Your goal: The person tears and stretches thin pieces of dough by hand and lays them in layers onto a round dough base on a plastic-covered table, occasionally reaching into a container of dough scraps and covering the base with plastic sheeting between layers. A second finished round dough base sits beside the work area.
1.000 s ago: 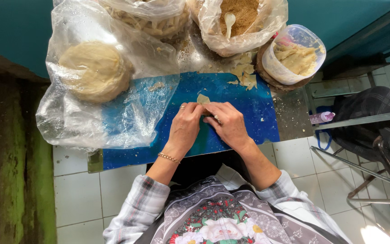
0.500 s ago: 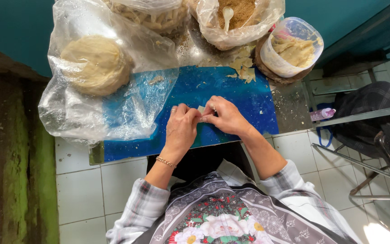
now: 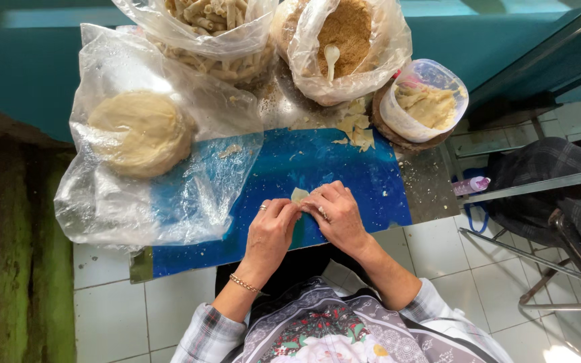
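Note:
My left hand (image 3: 272,230) and my right hand (image 3: 337,215) meet over a blue board (image 3: 344,175), fingers closed together on a small pale piece of dough wrapper (image 3: 299,195) that peeks out between them. Most of the wrapper is hidden under my fingers. A bracelet sits on my left wrist and a ring on each hand.
A round stack of pale dough sheets (image 3: 139,131) lies in a clear plastic bag at the left. Behind are a bag of rolled sticks (image 3: 210,20), a bag of brown filling with a spoon (image 3: 344,37), a tub of pale filling (image 3: 428,101) and dough scraps (image 3: 358,128). A metal chair (image 3: 553,202) stands right.
My hands have kept working the same small wrapper, closing tighter over it so less of it shows. The camera view has shifted slightly.

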Demonstrator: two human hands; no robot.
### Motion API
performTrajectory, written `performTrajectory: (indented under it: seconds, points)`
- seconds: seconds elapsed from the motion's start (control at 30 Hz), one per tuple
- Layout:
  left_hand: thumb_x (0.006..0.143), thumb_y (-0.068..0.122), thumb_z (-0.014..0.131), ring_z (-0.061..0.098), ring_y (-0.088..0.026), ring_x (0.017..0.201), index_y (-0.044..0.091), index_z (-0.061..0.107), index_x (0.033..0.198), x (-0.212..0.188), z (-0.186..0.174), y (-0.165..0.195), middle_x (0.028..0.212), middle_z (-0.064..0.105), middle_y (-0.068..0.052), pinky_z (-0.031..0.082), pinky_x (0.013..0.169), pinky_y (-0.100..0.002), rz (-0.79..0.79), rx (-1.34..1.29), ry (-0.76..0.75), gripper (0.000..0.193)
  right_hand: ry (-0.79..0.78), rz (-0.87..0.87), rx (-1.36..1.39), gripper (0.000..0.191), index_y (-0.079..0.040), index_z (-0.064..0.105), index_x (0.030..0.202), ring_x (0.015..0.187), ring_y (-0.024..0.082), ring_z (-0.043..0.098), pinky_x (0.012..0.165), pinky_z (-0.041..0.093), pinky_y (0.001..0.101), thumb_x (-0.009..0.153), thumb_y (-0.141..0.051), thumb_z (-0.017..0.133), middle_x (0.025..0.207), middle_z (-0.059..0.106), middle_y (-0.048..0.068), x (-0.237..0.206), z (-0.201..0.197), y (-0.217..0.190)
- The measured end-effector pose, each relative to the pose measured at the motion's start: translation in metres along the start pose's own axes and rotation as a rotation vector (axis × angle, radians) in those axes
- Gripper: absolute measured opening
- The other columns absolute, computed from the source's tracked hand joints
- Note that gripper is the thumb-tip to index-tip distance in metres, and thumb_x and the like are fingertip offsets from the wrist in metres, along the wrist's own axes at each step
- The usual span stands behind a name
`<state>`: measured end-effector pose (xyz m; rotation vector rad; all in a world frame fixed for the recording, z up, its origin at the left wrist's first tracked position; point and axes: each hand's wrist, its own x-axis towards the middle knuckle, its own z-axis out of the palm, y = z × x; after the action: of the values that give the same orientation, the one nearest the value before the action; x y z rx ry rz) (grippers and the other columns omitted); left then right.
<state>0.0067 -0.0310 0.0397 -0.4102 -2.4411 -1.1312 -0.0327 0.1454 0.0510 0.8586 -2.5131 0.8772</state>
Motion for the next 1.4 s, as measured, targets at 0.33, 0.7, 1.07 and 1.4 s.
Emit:
performTrajectory:
  seconds: [0.33, 0.7, 1.07, 1.4]
  points:
    - [0.08, 0.022, 0.078, 0.065, -0.028, 0.084, 0.01, 0.067, 0.078, 0.032, 0.004, -0.008, 0.084, 0.064, -0.007, 0.051, 0.068, -0.045, -0.334, 0.067, -0.194, 0.016, 0.025, 0.0, 0.005, 0.014, -0.011, 0.071, 0.098, 0.09, 0.024, 0.063, 0.077, 0.046, 0.0377, 0.086, -0.008, 0.077, 0.096, 0.069, 0.002, -0.001, 0.005, 0.004]
    - [0.092, 0.009, 0.069, 0.063, -0.029, 0.087, 0.01, 0.068, 0.099, 0.008, 0.006, -0.001, 0.095, 0.064, -0.007, 0.054, 0.073, -0.04, 0.03, 0.056, -0.013, 0.007, -0.078, 0.061, -0.015, 0.008, -0.013, 0.072, 0.092, 0.09, 0.027, 0.06, 0.076, 0.045, 0.0392, 0.087, -0.016, 0.077, 0.091, 0.066, 0.004, 0.003, 0.007, 0.019]
    - [0.087, 0.009, 0.067, 0.063, -0.032, 0.089, 0.008, 0.065, 0.084, 0.023, 0.013, -0.005, 0.09, 0.06, -0.01, 0.053, 0.069, -0.042, -0.117, 0.143, -0.112, 0.004, 0.053, -0.062, -0.105, 0.013, -0.012, 0.074, 0.094, 0.089, 0.023, 0.064, 0.078, 0.042, 0.039, 0.083, -0.017, 0.08, 0.095, 0.07, -0.002, -0.012, -0.002, 0.001]
    - [0.084, 0.001, 0.072, 0.063, -0.029, 0.088, 0.008, 0.068, 0.093, 0.003, 0.013, -0.002, 0.095, 0.065, -0.007, 0.054, 0.074, -0.04, 0.065, 0.101, 0.004, 0.012, 0.006, 0.061, -0.219, 0.009, -0.011, 0.075, 0.099, 0.093, 0.02, 0.061, 0.082, 0.042, 0.0395, 0.091, -0.012, 0.077, 0.099, 0.069, -0.003, -0.005, 0.001, 0.002]
